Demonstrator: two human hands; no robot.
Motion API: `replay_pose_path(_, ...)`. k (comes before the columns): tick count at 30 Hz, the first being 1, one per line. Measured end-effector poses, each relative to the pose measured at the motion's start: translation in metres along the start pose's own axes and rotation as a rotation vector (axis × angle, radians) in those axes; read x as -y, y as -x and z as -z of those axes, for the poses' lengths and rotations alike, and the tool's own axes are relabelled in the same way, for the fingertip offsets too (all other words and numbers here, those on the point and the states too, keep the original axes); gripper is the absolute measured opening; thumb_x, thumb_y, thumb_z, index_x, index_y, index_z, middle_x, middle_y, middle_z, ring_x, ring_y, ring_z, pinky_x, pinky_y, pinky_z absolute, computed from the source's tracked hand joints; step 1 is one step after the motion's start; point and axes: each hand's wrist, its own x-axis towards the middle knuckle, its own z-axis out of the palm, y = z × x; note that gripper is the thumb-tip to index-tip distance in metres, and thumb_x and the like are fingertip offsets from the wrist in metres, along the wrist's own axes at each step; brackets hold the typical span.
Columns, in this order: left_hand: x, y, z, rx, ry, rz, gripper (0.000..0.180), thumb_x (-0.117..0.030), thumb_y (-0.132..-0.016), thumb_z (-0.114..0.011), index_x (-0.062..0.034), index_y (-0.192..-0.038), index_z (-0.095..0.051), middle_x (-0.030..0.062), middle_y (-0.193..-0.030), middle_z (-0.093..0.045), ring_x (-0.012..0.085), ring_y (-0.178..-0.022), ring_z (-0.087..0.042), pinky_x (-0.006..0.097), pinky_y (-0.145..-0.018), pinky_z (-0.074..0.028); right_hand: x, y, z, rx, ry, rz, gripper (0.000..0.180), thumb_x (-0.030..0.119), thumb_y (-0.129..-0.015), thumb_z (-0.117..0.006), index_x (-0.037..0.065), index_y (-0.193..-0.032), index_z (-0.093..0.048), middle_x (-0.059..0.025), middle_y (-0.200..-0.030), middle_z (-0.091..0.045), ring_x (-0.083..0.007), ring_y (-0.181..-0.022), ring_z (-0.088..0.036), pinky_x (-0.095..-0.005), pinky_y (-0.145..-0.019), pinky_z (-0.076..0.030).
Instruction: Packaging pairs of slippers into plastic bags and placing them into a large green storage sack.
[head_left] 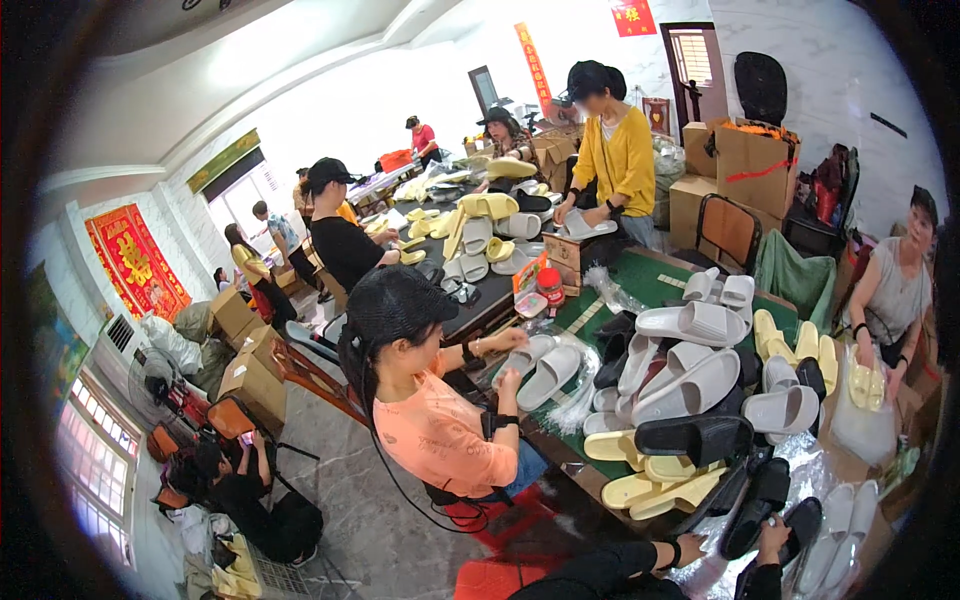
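At the lower right edge, my left hand [690, 549] rests near shiny clear plastic [712, 578], its fingers loosely apart with nothing visible in them. Close by, my right hand [772, 538] has its fingers closed on a black slide slipper [801, 526]. A second black slipper [752, 508] lies just to the left of that hand. To the right are grey slippers [838, 535] in clear plastic. Beyond my hands, a heap of grey slippers [690, 385], a black slipper [694, 440] and yellow slippers [665, 490] covers the table's near end.
A green-topped table [640, 270] stretches away ahead. At its left side a person in an orange shirt [440, 430] handles grey slippers [548, 375]; across stands a person in yellow [615, 165]. Another person [893, 290] sits at right with bagged yellow slippers [865, 385]. A red stool [500, 578] stands lower left.
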Motion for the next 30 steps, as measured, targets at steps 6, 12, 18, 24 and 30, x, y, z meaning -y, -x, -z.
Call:
replay_pose_path(6,-0.005,0.008,0.01,0.1,0.042,-0.023,0.038,-0.019,-0.09,-0.041,-0.0212,-0.127,-0.051,0.0267,-0.145,-0.017,0.0406,-0.13,-0.03,0.047,-0.105,-0.028,0.013,0.016,0.001,-0.129,0.069,-0.002,0.046,0.023,-0.072,-0.062,0.025,-0.118,-0.059,-0.0163,-0.12,-0.048,-0.0356,-0.108,-0.05,-0.0511,-0.09,-0.038)
replay_pose_path(12,-0.006,0.0,-0.002,0.114,0.01,0.014,0.042,-0.019,-0.087,-0.044,-0.0234,-0.128,-0.049,0.0281,-0.145,-0.016,0.0396,-0.132,-0.026,0.046,-0.106,-0.024,0.012,0.0,0.006,0.049,0.064,-0.111,0.039,0.024,-0.075,-0.058,0.014,-0.112,-0.06,-0.0158,-0.12,-0.044,-0.0357,-0.111,-0.047,-0.0504,-0.09,-0.038)
replay_pose_path(18,-0.003,0.002,-0.004,0.119,-0.027,-0.025,0.049,-0.016,-0.087,-0.044,-0.0219,-0.135,-0.039,0.0289,-0.145,-0.012,0.0401,-0.133,-0.023,0.049,-0.107,-0.023,-0.019,-0.019,-0.016,-0.042,-0.205,0.197,0.031,0.016,-0.077,-0.058,0.005,-0.107,-0.058,-0.0227,-0.122,-0.039,-0.0397,-0.108,-0.046,-0.0454,-0.093,-0.037)
replay_pose_path(24,-0.012,0.003,0.011,0.242,-0.059,0.014,0.053,-0.012,-0.088,-0.044,-0.0182,-0.139,-0.034,0.0291,-0.146,-0.008,0.0417,-0.133,-0.022,0.05,-0.107,-0.024,-0.017,-0.023,-0.024,-0.029,-0.171,0.151,0.051,0.012,-0.075,-0.06,0.009,-0.125,-0.051,-0.0291,-0.139,-0.025,-0.0414,-0.12,-0.041,-0.0427,-0.097,-0.037)
replay_pose_path(30,-0.008,0.001,0.003,0.2,-0.078,0.014,0.049,-0.013,-0.088,-0.043,-0.0171,-0.137,-0.038,0.0283,-0.146,-0.008,0.0423,-0.131,-0.025,0.051,-0.105,-0.027,0.002,-0.019,-0.009,0.076,0.101,0.129,0.058,0.018,-0.075,-0.06,0.013,-0.13,-0.047,-0.0306,-0.133,-0.032,-0.0417,-0.115,-0.044,-0.0451,-0.093,-0.04)
